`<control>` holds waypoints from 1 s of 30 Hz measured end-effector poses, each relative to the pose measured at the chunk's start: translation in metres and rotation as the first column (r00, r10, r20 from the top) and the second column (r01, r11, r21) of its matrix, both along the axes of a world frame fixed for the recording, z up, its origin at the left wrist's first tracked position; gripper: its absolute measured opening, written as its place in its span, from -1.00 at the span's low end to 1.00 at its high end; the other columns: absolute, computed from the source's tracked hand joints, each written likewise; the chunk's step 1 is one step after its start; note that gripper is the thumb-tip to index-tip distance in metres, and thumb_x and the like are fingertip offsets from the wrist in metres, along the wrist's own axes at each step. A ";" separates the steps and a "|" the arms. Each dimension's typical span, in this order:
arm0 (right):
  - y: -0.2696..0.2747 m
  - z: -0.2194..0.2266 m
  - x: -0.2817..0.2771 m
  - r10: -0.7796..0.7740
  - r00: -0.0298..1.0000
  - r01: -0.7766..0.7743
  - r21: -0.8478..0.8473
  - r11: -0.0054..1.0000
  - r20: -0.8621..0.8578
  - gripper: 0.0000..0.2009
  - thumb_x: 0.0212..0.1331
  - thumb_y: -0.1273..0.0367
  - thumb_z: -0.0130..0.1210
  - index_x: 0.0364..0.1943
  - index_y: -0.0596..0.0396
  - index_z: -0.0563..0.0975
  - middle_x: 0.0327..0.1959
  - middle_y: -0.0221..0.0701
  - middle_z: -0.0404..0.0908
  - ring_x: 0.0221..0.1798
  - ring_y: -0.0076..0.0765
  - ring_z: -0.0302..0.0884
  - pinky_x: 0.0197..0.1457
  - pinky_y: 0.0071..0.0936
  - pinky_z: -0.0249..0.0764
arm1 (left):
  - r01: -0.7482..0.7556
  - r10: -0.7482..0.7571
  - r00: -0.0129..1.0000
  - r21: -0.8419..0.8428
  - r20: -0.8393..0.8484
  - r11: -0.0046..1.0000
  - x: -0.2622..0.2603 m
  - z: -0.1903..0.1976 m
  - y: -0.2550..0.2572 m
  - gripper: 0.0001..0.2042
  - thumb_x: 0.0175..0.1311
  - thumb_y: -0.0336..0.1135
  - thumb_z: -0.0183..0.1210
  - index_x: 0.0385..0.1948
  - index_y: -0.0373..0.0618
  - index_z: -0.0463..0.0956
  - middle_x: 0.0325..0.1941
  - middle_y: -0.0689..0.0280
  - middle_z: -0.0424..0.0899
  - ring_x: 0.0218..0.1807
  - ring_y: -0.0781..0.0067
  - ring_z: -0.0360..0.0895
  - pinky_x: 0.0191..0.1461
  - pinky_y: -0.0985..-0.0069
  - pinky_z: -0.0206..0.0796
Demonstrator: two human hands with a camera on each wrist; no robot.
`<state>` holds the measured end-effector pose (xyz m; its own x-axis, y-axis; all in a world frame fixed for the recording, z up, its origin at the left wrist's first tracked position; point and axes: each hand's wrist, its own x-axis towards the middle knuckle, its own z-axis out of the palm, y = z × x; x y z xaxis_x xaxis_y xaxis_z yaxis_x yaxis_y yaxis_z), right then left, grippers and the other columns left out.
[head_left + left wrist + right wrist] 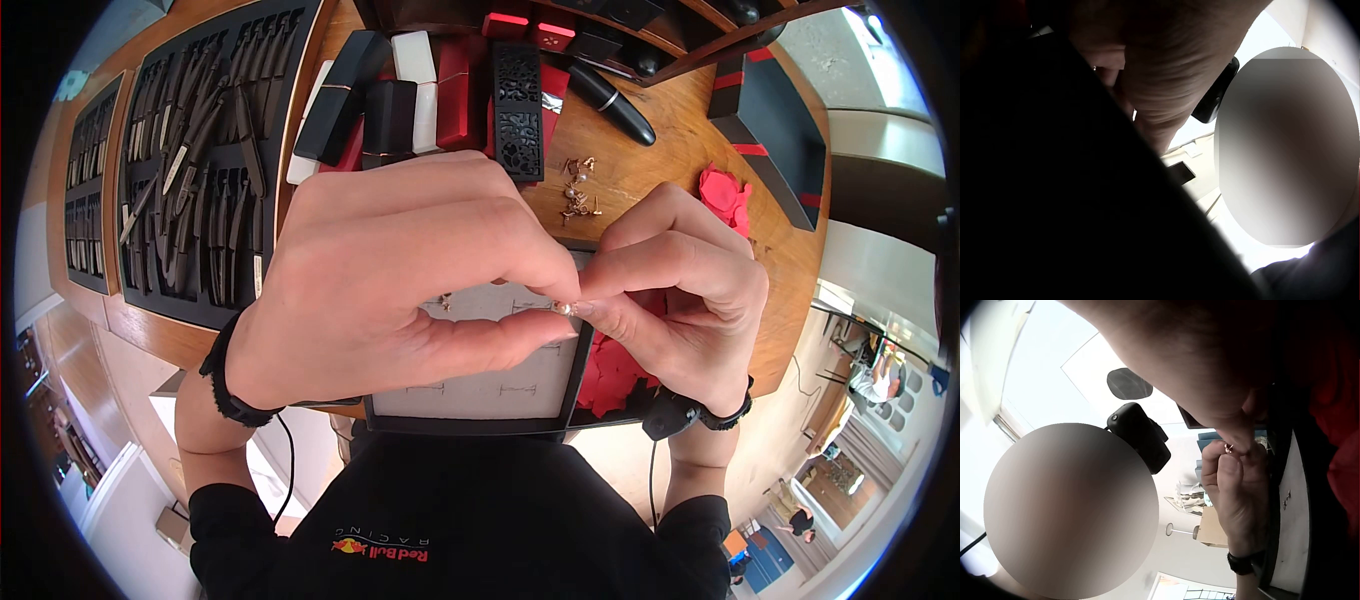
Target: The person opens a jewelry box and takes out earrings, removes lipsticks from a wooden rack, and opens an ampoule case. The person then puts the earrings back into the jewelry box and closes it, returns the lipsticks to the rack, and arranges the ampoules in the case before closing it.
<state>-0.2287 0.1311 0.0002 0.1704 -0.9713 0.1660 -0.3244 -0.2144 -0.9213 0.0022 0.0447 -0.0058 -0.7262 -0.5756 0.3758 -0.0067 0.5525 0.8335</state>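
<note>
Both hands meet over a black-rimmed display tray (470,405) with a pale insert. Between thumb and index finger, my left hand (400,260) pinches a small gold earring (565,309) with a pearl-like bead. The thumb and fingertips of my right hand (690,290) pinch the same earring from the other side. It shows as a glint of gold at the fingertips in the right wrist view, with the left hand (1238,494) beyond. Another small gold earring (445,300) sits on the insert. In the left wrist view a dark shape covers most of the hand's work.
Several gold earrings (580,190) lie loose on the wooden table (650,170) beyond the tray. Red scraps (610,375) fill the compartment on the right. Jewellery boxes (440,90), a black cylinder (610,100) and a black box (770,130) stand behind. Dark slotted trays (200,150) occupy the left.
</note>
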 end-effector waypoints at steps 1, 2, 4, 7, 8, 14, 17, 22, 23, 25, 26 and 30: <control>0.000 0.000 0.000 0.000 1.000 0.000 -0.009 1.000 -0.013 -0.82 0.01 0.53 0.58 -0.30 0.13 0.79 -0.29 -0.41 0.62 -0.29 -0.50 0.56 -0.25 -0.59 0.43 | 0.003 -0.003 1.000 -0.007 0.005 1.000 0.000 0.000 0.000 -0.73 -0.09 -0.55 0.62 -0.31 -0.14 0.78 -0.33 0.27 0.78 -0.36 0.40 0.67 -0.30 0.52 0.44; 0.000 0.000 0.000 -0.002 1.000 0.001 -0.017 1.000 -0.026 -0.81 0.00 0.52 0.59 -0.30 0.13 0.79 -0.29 -0.42 0.62 -0.29 -0.52 0.55 -0.25 -0.60 0.42 | 0.006 -0.006 1.000 -0.006 0.005 1.000 0.000 -0.001 0.000 -0.73 -0.09 -0.55 0.62 -0.31 -0.14 0.78 -0.33 0.27 0.78 -0.36 0.40 0.67 -0.30 0.52 0.44; 0.001 0.002 0.001 -0.021 1.000 0.021 0.031 0.999 -0.015 -0.80 -0.01 0.52 0.60 -0.31 0.13 0.78 -0.29 -0.42 0.62 -0.29 -0.54 0.55 -0.26 -0.61 0.41 | -0.006 0.007 1.000 -0.065 0.015 0.998 -0.002 -0.001 0.002 -0.71 -0.10 -0.56 0.60 -0.29 -0.13 0.78 -0.34 0.27 0.77 -0.35 0.40 0.67 -0.29 0.52 0.44; 0.002 0.009 -0.001 -0.024 1.000 0.025 0.117 0.993 -0.017 -0.80 0.05 0.52 0.58 -0.29 0.15 0.74 -0.28 -0.43 0.61 -0.29 -0.61 0.53 -0.26 -0.65 0.40 | -0.027 0.030 0.999 -0.068 0.037 0.997 -0.002 0.001 0.002 -0.71 -0.13 -0.59 0.58 -0.31 -0.12 0.77 -0.35 0.26 0.75 -0.35 0.40 0.66 -0.29 0.52 0.42; 0.001 0.010 -0.002 -0.001 0.999 0.006 0.148 0.989 -0.035 -0.80 0.10 0.53 0.55 -0.26 0.18 0.71 -0.27 -0.44 0.60 -0.28 -0.64 0.51 -0.26 -0.66 0.39 | -0.021 0.025 0.999 -0.074 0.044 0.997 -0.002 0.003 0.001 -0.71 -0.13 -0.59 0.58 -0.31 -0.12 0.77 -0.35 0.26 0.75 -0.35 0.40 0.66 -0.29 0.52 0.42; 0.003 0.002 0.001 -0.093 0.994 0.083 0.153 0.985 0.059 -0.84 0.33 0.53 0.38 -0.20 0.19 0.57 -0.29 -0.49 0.59 -0.31 -0.70 0.49 -0.22 -0.68 0.41 | -0.100 0.112 0.988 -0.105 0.111 0.989 0.009 0.020 0.007 -0.72 -0.17 -0.58 0.54 -0.36 -0.11 0.73 -0.36 0.26 0.74 -0.37 0.39 0.63 -0.31 0.48 0.38; 0.001 -0.003 0.001 -0.093 0.993 0.084 0.118 0.989 0.068 -0.87 0.37 0.52 0.36 -0.20 0.18 0.58 -0.31 -0.53 0.61 -0.31 -0.73 0.49 -0.23 -0.70 0.41 | 0.024 -0.001 0.982 -0.116 0.189 0.993 0.013 0.026 0.027 -0.74 -0.14 -0.54 0.55 -0.36 -0.09 0.72 -0.36 0.31 0.74 -0.39 0.37 0.62 -0.34 0.44 0.37; 0.001 -0.007 0.003 -0.067 0.994 0.061 0.081 0.995 0.083 -0.88 0.38 0.50 0.36 -0.21 0.15 0.59 -0.31 -0.57 0.60 -0.33 -0.80 0.46 -0.29 -0.73 0.36 | 0.160 -0.113 0.925 -0.102 0.363 0.982 0.008 0.022 0.058 -0.78 -0.04 -0.45 0.55 -0.38 -0.05 0.69 -0.36 0.39 0.68 -0.38 0.28 0.60 -0.34 0.36 0.36; 0.001 -0.008 0.003 -0.070 0.994 0.063 0.077 0.995 0.089 -0.88 0.38 0.50 0.36 -0.21 0.15 0.59 -0.31 -0.57 0.60 -0.33 -0.80 0.46 -0.29 -0.73 0.36 | 0.176 -0.122 0.905 -0.098 0.408 0.979 0.007 0.021 0.060 -0.79 -0.03 -0.45 0.54 -0.37 -0.05 0.69 -0.35 0.39 0.66 -0.37 0.27 0.60 -0.33 0.35 0.37; 0.000 -0.009 0.003 -0.062 0.996 0.061 0.021 0.998 0.066 -0.87 0.38 0.48 0.37 -0.22 0.15 0.59 -0.36 -0.61 0.59 -0.37 -0.81 0.43 -0.33 -0.74 0.33 | 0.185 -0.112 0.887 -0.122 0.448 0.975 0.002 0.019 0.062 -0.79 -0.02 -0.45 0.53 -0.37 -0.06 0.68 -0.34 0.39 0.64 -0.34 0.26 0.60 -0.32 0.34 0.38; 0.000 -0.009 0.003 -0.063 0.995 0.062 0.019 0.998 0.071 -0.87 0.38 0.48 0.37 -0.22 0.15 0.59 -0.36 -0.61 0.59 -0.37 -0.81 0.43 -0.33 -0.74 0.33 | 0.192 -0.102 0.870 -0.141 0.482 0.971 0.001 0.019 0.063 -0.80 0.00 -0.45 0.52 -0.36 -0.06 0.68 -0.32 0.39 0.62 -0.32 0.25 0.59 -0.31 0.33 0.38; -0.002 -0.014 0.002 -0.057 0.998 0.060 -0.098 0.993 0.030 -0.87 0.35 0.44 0.40 -0.23 0.13 0.63 -0.42 -0.64 0.59 -0.45 -0.82 0.40 -0.42 -0.75 0.29 | 0.207 -0.102 0.837 -0.140 0.538 0.968 -0.002 0.022 0.064 -0.81 0.02 -0.44 0.51 -0.35 -0.06 0.68 -0.30 0.39 0.62 -0.29 0.27 0.61 -0.29 0.32 0.40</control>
<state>-0.2272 0.1290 -0.0136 0.1076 -0.9580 0.2657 -0.3145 -0.2864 -0.9050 0.0006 0.1082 0.0158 -0.9175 -0.3977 0.0020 -0.3133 0.7261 0.6120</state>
